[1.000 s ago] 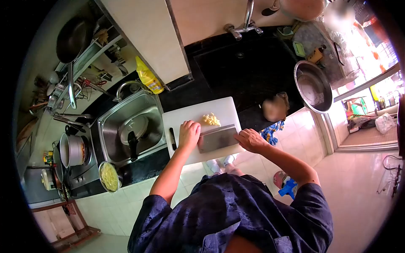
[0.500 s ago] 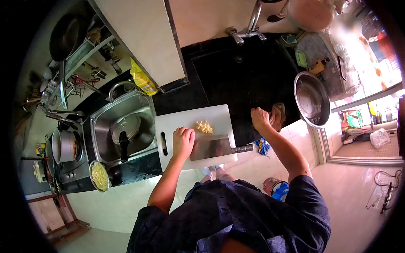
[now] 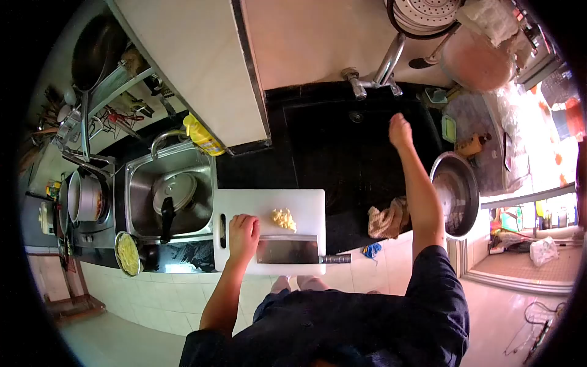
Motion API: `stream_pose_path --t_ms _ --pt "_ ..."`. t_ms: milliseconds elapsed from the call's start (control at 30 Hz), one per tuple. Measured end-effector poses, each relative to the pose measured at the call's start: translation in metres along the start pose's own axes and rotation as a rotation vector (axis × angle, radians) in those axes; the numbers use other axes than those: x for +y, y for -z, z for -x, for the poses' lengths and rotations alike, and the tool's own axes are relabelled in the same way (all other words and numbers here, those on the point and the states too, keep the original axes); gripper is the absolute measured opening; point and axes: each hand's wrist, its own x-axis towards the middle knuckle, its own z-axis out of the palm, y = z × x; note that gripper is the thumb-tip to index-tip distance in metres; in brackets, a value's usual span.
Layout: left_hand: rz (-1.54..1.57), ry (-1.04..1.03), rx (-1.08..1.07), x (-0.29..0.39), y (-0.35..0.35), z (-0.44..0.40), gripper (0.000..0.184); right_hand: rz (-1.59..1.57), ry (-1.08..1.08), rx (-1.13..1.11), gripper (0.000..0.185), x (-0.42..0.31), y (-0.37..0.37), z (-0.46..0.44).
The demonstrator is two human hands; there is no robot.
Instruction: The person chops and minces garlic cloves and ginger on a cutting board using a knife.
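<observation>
On the white cutting board [image 3: 299,202], my left hand [image 3: 246,235] rests with its fingers curled in, beside the blade end of a cleaver [image 3: 287,249]. The cleaver lies flat along the board's near edge, its dark handle sticking out to the right. A small heap of chopped pale yellow pieces, perhaps garlic or ginger [image 3: 283,220], sits just above the blade. My right hand [image 3: 400,129] is stretched out over the black sink [image 3: 348,159], below the tap [image 3: 384,70]. Its fingers are closed and nothing shows in them. A brown cloth [image 3: 387,220] lies at the sink's near edge.
A metal basin [image 3: 435,211] stands right of my right forearm. To the left are a steel sink [image 3: 137,202] with a lid inside, a yellow bottle [image 3: 205,136], a bowl of pale shreds [image 3: 128,254] and a pot [image 3: 84,197]. A soap bottle [image 3: 472,145] stands at far right.
My right hand has moved away from the cloth, forward over the sink towards the tap. My left hand stays on the board by the cleaver. The whole view has shifted slightly.
</observation>
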Motion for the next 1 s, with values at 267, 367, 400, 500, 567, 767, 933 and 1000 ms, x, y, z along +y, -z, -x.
stream_pose_path --t_ms 267,367,400,500,567,767,933,1000 --pt "-0.05 0.138 -0.009 0.014 0.004 0.015 0.008 -0.145 -0.339 -0.097 0.071 -0.002 0.022 -0.108" --pt "-0.042 0.109 0.02 0.016 -0.002 0.015 0.008 -0.069 -0.278 -0.089 0.077 0.003 0.011 -0.111" --pt "-0.038 0.111 0.023 0.018 -0.004 0.012 0.009 -0.066 -0.254 -0.109 0.077 0.002 0.012 -0.115" --pt "-0.033 0.105 0.016 0.025 -0.007 0.01 0.009 -0.052 -0.196 -0.187 0.075 0.006 0.013 -0.115" --pt "-0.04 0.079 0.025 0.024 -0.012 0.008 0.009 -0.043 -0.16 -0.237 0.071 0.006 0.015 -0.117" --pt "-0.049 0.067 0.004 0.032 -0.012 0.0 0.009 0.215 -0.127 -0.019 0.056 -0.009 0.008 -0.104" --pt "-0.048 0.057 0.003 0.032 -0.016 0.001 0.009 0.444 0.08 0.276 0.021 -0.007 -0.005 -0.097" --pt "-0.046 0.05 -0.002 0.035 -0.017 0.0 0.009 0.46 0.073 0.243 0.021 -0.004 -0.007 -0.097"
